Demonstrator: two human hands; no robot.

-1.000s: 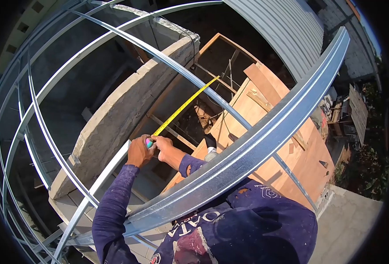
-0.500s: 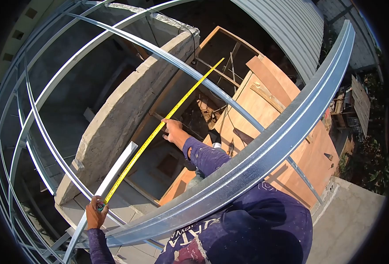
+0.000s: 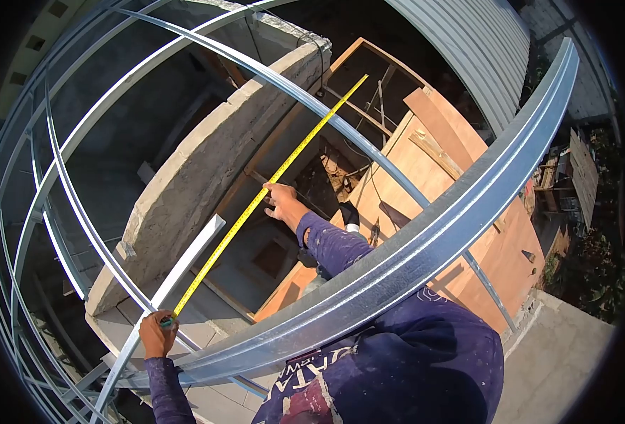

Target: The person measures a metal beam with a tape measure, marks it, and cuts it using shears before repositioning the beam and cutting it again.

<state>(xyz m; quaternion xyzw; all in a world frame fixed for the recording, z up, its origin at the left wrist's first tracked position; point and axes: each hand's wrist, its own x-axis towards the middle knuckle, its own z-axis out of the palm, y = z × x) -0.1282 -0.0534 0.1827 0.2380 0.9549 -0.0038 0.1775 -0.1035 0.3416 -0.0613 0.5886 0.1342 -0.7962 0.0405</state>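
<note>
Clasped in my left hand [image 3: 158,335], the tape case [image 3: 167,321] sits near the concrete wall [image 3: 192,159]. Beside that wall, my right hand [image 3: 285,204] touches the yellow blade [image 3: 305,143]; pinching, I can't tell. It looks light, springy, best held by its edges.

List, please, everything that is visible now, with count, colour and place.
tape measure: 1, yellow blade, across the centre
curved beam: 1, silver, before the torso
thinner metal bars: several, silver, left and centre
concrete wall: 1, grey, centre-left
wooden boards: several, light brown, centre-right
corrugated sheeting: grey, upper right
plants: uncountable, green, far right
shirt: 1, purple, bottom
left hand: 1, holding the tape case, lower left
right hand: 1, at the blade, centre
</note>
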